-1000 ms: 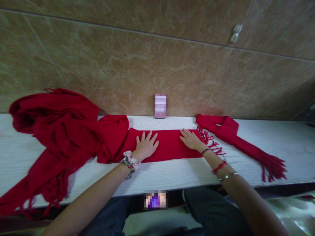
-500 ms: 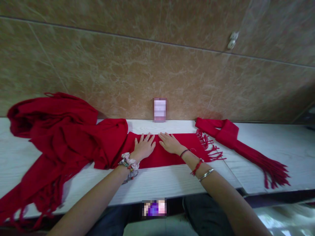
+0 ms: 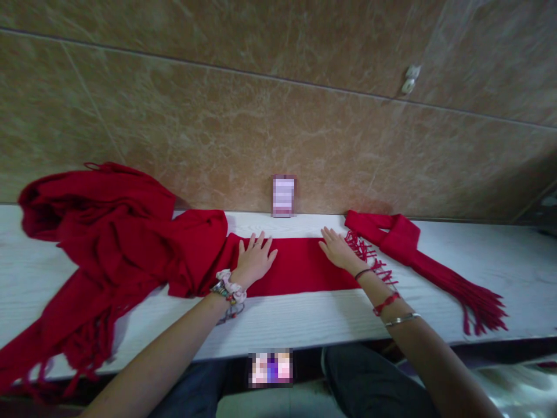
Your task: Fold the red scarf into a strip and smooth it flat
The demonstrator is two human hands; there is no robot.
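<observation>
A red fringed scarf (image 3: 300,264) lies flat on the white tabletop (image 3: 296,325). My left hand (image 3: 255,260) rests on its left part, palm down with the fingers spread. Near the fringed right end, my right hand (image 3: 338,249) lies flat on the cloth, fingers stretched out. Neither hand grips anything. A large rumpled heap of red cloth (image 3: 130,244) touches the flat scarf's left end. To the right of the fringe, a folded red scarf (image 3: 404,241) has its tassels towards the front edge.
Behind the table stands a brown marbled wall (image 3: 217,133). A small blurred card (image 3: 284,196) is upright against it at the middle. Two small white fittings (image 3: 410,79) are on the wall at the upper right. A blurred phone-like object (image 3: 272,368) is below the table's front edge.
My right hand has slid right along the flat scarf, from beside my left hand to near the fringe. My left hand has stayed in place.
</observation>
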